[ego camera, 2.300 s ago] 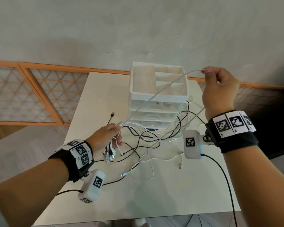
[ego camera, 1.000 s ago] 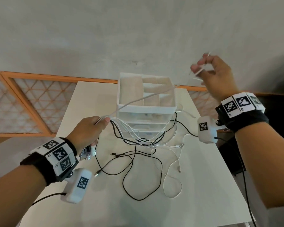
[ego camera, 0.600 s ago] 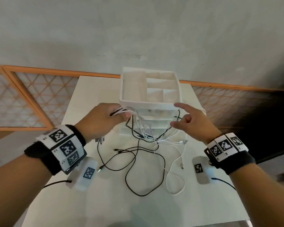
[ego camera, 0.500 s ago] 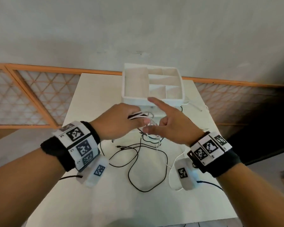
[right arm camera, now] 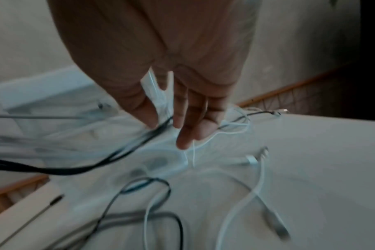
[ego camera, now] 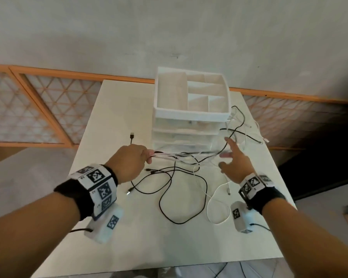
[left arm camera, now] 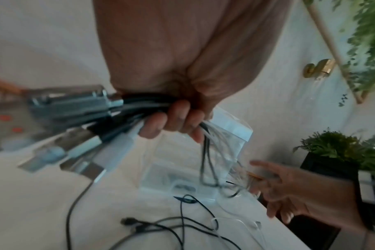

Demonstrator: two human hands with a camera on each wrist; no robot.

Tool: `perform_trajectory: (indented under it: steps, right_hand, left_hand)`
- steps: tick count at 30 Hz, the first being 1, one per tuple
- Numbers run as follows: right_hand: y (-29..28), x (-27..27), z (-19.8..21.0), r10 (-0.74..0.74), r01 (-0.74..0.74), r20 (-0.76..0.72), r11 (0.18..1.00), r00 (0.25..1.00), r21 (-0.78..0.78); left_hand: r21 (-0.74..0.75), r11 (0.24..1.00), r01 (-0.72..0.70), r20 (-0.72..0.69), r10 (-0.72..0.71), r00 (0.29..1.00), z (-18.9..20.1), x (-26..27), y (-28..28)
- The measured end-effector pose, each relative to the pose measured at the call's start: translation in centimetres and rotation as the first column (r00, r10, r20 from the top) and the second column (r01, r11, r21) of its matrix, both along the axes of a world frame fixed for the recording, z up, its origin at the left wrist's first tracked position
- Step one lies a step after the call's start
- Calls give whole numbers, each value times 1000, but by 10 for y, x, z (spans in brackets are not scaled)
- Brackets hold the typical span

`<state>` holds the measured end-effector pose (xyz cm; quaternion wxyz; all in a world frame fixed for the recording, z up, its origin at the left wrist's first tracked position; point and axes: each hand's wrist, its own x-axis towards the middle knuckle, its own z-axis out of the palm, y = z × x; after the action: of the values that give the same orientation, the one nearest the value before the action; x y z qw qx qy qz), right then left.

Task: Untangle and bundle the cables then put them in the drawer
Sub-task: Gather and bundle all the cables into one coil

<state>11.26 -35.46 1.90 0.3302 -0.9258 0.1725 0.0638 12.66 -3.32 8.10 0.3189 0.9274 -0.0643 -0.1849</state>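
My left hand (ego camera: 144, 157) grips a bunch of black and white cables (ego camera: 181, 155) near their plug ends, just in front of the white drawer unit (ego camera: 191, 115). In the left wrist view the left hand (left arm camera: 173, 123) has its fingers curled round the strands, and several USB plugs (left arm camera: 75, 128) stick out behind it. To the right, my right hand (ego camera: 227, 155) has its fingers spread and straight among the strands. Black and white strands run between the thumb and fingers (right arm camera: 188, 118) in the right wrist view, blurred. Loose loops of black cable (ego camera: 179, 199) and white cable (ego camera: 217, 209) trail on the table.
The drawer unit has an open compartment tray on top and its drawers look closed. A black USB plug (ego camera: 132, 135) lies left of the unit, and more cable ends (ego camera: 249, 135) hang to its right. The white table (ego camera: 129, 247) ends near my forearms. Potted plants (left arm camera: 336, 148) stand beyond.
My right hand let go of the raised white cable, dropped to meet my left hand, and has now slid rightwards along the strands with fingers spread. My left hand kept its grip.
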Motion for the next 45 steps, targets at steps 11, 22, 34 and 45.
perform_trajectory:
  steps: [11, 22, 34, 45]
  right_hand:
    - [28, -49, -83, -257, 174, -355, 953, 899, -248]
    - [12, -32, 22, -214, 245, 256, 965, 943, -97]
    - [61, -44, 128, 471, -468, 361, 878, 805, -104]
    - [86, -13, 115, 499, -452, 446, 866, 743, -215]
  left_hand:
    - [-441, 870, -222, -172, 161, 972, -8, -3, -26]
    - [-502, 680, -534, -477, 297, 827, -7, 5, -17]
    - [-594, 552, -585, -513, 300, 804, 4, 17, -8]
    - [-672, 722, -168, -326, -85, 941, 14, -8, -20]
